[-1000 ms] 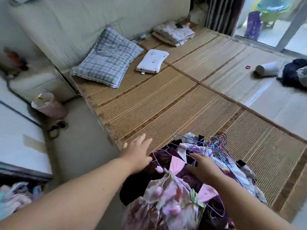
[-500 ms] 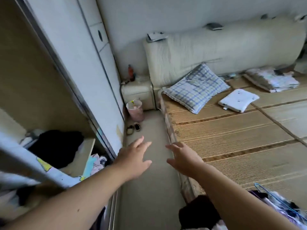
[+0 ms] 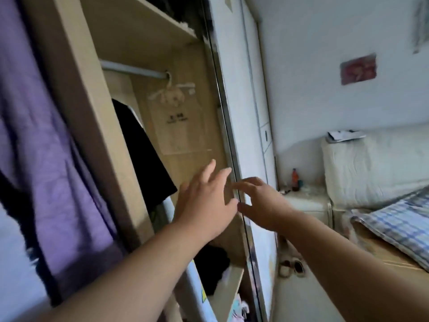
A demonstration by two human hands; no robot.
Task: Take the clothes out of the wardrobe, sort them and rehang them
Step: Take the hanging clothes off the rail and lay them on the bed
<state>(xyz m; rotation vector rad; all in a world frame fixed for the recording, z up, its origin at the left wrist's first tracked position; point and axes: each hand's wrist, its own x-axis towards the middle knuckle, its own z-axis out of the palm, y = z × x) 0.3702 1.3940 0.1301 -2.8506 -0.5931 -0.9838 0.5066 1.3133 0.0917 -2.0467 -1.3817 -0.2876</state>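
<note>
The open wardrobe (image 3: 97, 126) fills the left half of the view. A purple garment (image 3: 39, 140) hangs in its left section. In the right section a black garment (image 3: 144, 154) and a clear bag on a white hanger (image 3: 176, 117) hang from the rail (image 3: 132, 70). Dark folded clothes (image 3: 211, 266) lie on a lower shelf. My left hand (image 3: 204, 201) and my right hand (image 3: 262, 203) reach forward side by side with fingers spread, holding nothing, in front of the right section and the door edge.
The white sliding door (image 3: 234, 94) stands right of the opening. Beyond it are a bedside cabinet (image 3: 306, 203) with a bottle (image 3: 294, 179), slippers (image 3: 290, 267) on the floor, and the bed with a checked pillow (image 3: 399, 224).
The view swung from the bed and its pile of clothes on hangers up to the wardrobe. Both hands left the pile and now reach, empty, toward the hanging section.
</note>
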